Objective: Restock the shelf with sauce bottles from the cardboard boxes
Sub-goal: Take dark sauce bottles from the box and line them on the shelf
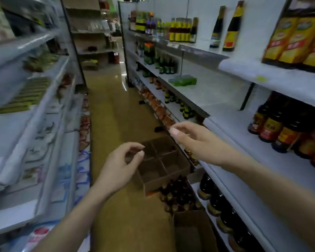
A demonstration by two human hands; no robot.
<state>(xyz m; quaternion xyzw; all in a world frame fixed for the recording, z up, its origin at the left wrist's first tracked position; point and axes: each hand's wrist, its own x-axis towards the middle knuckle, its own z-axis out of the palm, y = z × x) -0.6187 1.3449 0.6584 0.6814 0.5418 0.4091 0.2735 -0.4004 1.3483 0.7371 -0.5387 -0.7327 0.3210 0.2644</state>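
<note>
Neither hand held anything. The left hand hung in the air with its fingers loosely curled, thumb and forefinger tips near each other but closed on nothing. The right hand was stretched forward, fingers relaxed and slightly bent, likewise empty.

Taking the divided cardboard box on the floor as the landmark: the left hand hovered above its left edge, and the right hand hovered above its far right corner, close to the front lip of the white shelf that ran along the box's right side. The box's compartments that showed were empty. Just nearer the camera than that box stood a second cardboard box, with a cluster of dark sauce bottles with gold caps packed at its far end, touching the divided box's near wall.

To the right of the landmark box and higher, the white shelf carried dark bottles with red and yellow labels at its back, with bare shelf in front of them. Below that shelf, right of the second box, a row of large dark bottles stood on a lower level. Beyond the box, the tan floor of the aisle ran away between the shelving; the left-hand shelving was too blurred to tell its goods.
</note>
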